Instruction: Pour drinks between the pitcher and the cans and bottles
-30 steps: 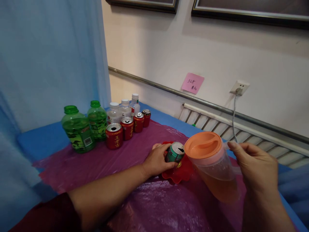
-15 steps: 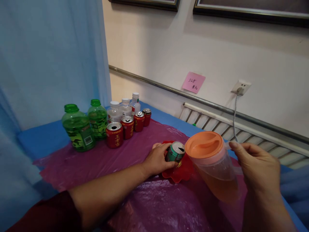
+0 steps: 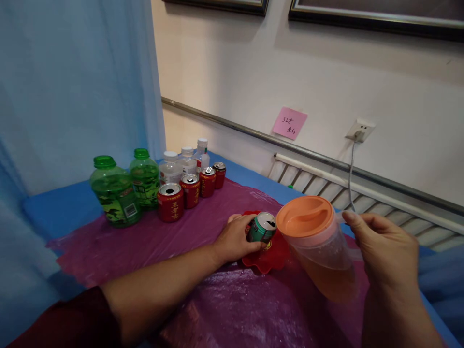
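My left hand [image 3: 235, 238] is wrapped round a green drink can [image 3: 261, 228] with an open top, which stands tilted on a red plate [image 3: 270, 256]. My right hand [image 3: 384, 249] grips the handle of a clear plastic pitcher [image 3: 319, 246] with an orange lid. The pitcher holds orange-brown liquid and leans left, its spout right beside the can's opening. Both rest over a purple plastic sheet [image 3: 203, 299] that covers the blue table.
At the back left stand two green bottles [image 3: 116, 191], a row of red cans [image 3: 170, 202] and several clear white-capped bottles [image 3: 170, 166]. A blue curtain hangs on the left. A wall with a pink note [image 3: 289, 123], a socket and a radiator runs behind.
The view has shifted slightly; the pitcher has edged a little left toward the can. Both hands keep their grips.
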Demonstrator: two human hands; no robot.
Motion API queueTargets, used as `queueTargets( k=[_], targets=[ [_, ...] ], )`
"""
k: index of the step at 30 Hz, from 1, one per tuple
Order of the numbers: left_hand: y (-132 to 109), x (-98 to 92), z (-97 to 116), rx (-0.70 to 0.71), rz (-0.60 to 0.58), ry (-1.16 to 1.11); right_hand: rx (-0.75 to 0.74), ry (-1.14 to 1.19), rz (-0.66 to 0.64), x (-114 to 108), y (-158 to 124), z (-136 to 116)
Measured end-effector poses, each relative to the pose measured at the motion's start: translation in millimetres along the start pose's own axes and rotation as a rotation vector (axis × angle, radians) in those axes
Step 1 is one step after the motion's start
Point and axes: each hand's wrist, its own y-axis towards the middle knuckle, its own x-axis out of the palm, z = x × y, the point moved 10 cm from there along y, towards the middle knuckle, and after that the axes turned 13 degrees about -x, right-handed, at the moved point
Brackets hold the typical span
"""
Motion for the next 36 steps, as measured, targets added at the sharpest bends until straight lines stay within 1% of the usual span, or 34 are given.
queueTargets(
  k=[17,23,36],
  targets=[
    [0.0,0.4,1.1,-0.007,-0.015,0.003,0.001,0.023,0.016,-1.1,0.1,-0.3],
    [0.0,1.5,1.4,-0.011,-0.025,-0.007,-0.006,-0.012,0.004,-0.9,0.6,-1.5],
    [0.2,1.5,2.5,-0.006,-0.031,-0.006,-0.003,-0.007,-0.006,-1.3,0.3,-5.4]
  ],
)
